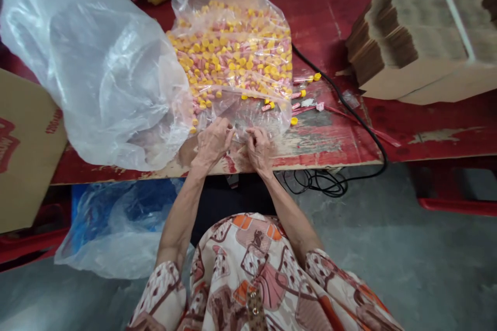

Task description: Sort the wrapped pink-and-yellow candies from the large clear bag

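Observation:
A clear plastic bag [233, 51] full of small pink tubes with yellow caps lies on the worn red table [334, 139]. Both my hands are at the near edge of this bag, a short gap between them. My left hand [213, 142] has its fingers curled and pressed together on the clear film. Opposite it, my right hand [259, 149] is closed in a pinch at the film too. What exactly is between the fingertips is too small to tell. Several loose capped tubes [267, 106] lie around the bag's right side, near a yellow cap [294, 121].
A big, puffed plastic bag [112, 67] lies left, beside a cardboard box [27, 150]. Strapped flat cardboard [430, 41] sits at the right. A black cable [349, 108] crosses the table and coils below its edge. Under the table hangs blue and clear plastic [120, 222].

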{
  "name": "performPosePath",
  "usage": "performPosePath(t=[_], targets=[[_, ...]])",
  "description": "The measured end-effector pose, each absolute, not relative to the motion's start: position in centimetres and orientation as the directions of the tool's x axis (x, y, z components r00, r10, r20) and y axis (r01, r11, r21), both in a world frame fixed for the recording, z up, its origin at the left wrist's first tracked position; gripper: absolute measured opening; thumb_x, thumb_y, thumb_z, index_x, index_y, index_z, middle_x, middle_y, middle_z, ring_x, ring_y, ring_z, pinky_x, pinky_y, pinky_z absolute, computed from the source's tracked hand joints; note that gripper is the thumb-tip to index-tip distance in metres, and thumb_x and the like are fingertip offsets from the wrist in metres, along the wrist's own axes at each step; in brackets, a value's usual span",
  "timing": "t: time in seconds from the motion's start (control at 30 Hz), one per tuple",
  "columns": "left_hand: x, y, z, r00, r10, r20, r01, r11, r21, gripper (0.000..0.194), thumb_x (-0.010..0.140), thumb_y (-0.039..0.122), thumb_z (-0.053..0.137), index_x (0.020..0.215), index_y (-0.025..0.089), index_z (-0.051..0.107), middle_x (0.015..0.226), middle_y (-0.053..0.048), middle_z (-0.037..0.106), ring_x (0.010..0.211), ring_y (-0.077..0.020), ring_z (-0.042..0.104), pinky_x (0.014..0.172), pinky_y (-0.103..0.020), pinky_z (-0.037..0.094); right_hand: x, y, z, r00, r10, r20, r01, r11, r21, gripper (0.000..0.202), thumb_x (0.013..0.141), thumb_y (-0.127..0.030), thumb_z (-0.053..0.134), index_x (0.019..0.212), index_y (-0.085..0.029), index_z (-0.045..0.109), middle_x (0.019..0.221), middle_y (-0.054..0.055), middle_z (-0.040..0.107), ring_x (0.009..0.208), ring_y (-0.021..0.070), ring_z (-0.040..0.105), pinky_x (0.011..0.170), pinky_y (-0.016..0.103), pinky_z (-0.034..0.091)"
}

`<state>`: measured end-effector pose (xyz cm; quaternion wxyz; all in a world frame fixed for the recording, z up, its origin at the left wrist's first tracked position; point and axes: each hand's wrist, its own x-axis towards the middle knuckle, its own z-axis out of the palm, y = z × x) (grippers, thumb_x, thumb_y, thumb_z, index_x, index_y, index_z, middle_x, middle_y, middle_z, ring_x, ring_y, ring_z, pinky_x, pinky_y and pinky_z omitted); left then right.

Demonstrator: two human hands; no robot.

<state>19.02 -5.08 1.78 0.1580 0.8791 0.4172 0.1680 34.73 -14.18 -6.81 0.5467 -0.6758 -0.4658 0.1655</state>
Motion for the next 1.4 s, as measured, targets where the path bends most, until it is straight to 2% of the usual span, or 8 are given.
performPosePath(t=[0.3,0.43,0.53,0.67,0.9,1.13,1.3,1.4], targets=[[19.3,-6.1,2.3,0.612,0.781,0.122,0.696,-0.606,0.385,0.007,0.109,0.02,0.067,0.111,0.023,0.072,0.124,-0.012,0.071,0.098,-0.0278,0.07,0.08,-0.035,0.049,36.3,-14.3,-6.4,0.495,0.793,0.356,0.527,0.052,-0.848,0.034,0.111,-0.025,0.048,0.126,-0.022,0.078,0.127,0.014,0.078,0.124,0.0299,0.071,0.116,0.047,0.059],[18.8,-6.4,2.1,0.572,0.812,0.116,0.729,-0.568,0.382,0.005,0.108,0.02,0.066,0.109,0.023,0.071,0.124,-0.012,0.071,0.1,-0.0275,0.071,0.081,-0.035,0.051,40.3,-11.7,-5.7,0.501,0.754,0.425,0.72,-0.091,-0.688,0.039,0.111,-0.018,0.046,0.132,-0.023,0.078,0.141,0.016,0.074,0.135,0.0332,0.067,0.121,0.052,0.054],[18.2,-5.9,2.1,0.59,0.802,0.091,0.694,-0.562,0.45,0.01,0.104,0.015,0.066,0.102,0.024,0.069,0.117,-0.008,0.073,0.101,-0.0253,0.071,0.086,-0.035,0.054,43.1,-9.2,-5.2,0.477,0.797,0.371,0.81,-0.235,-0.537,0.038,0.111,-0.016,0.047,0.13,-0.023,0.079,0.141,0.016,0.074,0.132,0.0344,0.065,0.119,0.053,0.054],[17.0,-5.3,2.6,0.552,0.823,0.133,0.651,-0.525,0.548,0.017,0.1,0.01,0.065,0.106,0.025,0.071,0.111,-0.005,0.074,0.102,-0.0231,0.071,0.093,-0.034,0.057,44.6,-7.8,-5.3,0.454,0.827,0.333,0.837,-0.267,-0.478,0.042,0.111,-0.016,0.044,0.133,-0.021,0.08,0.138,0.018,0.077,0.132,0.0374,0.063,0.122,0.059,0.05],[17.3,-6.5,3.5,0.617,0.787,0.022,0.721,-0.576,0.384,0.034,0.097,0.009,0.064,0.125,0.025,0.075,0.133,-0.01,0.072,0.103,-0.0277,0.073,0.08,-0.037,0.054,43.4,-9.2,-5.5,0.468,0.83,0.305,0.806,-0.259,-0.533,0.036,0.122,-0.032,0.046,0.125,-0.018,0.079,0.134,0.019,0.077,0.132,0.0353,0.065,0.124,0.059,0.05],[16.2,-5.3,2.9,0.574,0.816,0.073,0.701,-0.536,0.47,0.045,0.095,0.004,0.067,0.134,0.025,0.072,0.131,-0.006,0.075,0.113,-0.0257,0.069,0.088,-0.034,0.052,37.0,-11.2,-6.1,0.338,0.865,0.37,0.725,0.011,-0.689,0.037,0.124,-0.039,0.046,0.148,-0.023,0.07,0.143,0.017,0.075,0.127,0.0307,0.071,0.114,0.049,0.06],[15.3,-4.2,2.9,0.608,0.791,0.07,0.588,-0.508,0.63,0.027,0.094,0.011,0.072,0.118,0.024,0.075,0.108,-0.001,0.075,0.096,-0.0202,0.067,0.091,-0.033,0.055,33.5,-11.8,-7.3,0.182,0.927,0.328,0.7,0.112,-0.706,0.026,0.12,-0.029,0.048,0.127,-0.022,0.072,0.123,0.013,0.076,0.115,0.0296,0.071,0.105,0.045,0.061],[14.8,-4.3,2.4,0.502,0.85,0.16,0.585,-0.47,0.661,0.026,0.096,0.016,0.068,0.118,0.025,0.075,0.105,-0.002,0.075,0.092,-0.0208,0.068,0.09,-0.034,0.057,33.5,-11.8,-7.7,0.204,0.903,0.377,0.689,0.141,-0.711,0.026,0.119,-0.024,0.047,0.125,-0.023,0.073,0.125,0.013,0.073,0.118,0.029,0.07,0.105,0.043,0.061]])
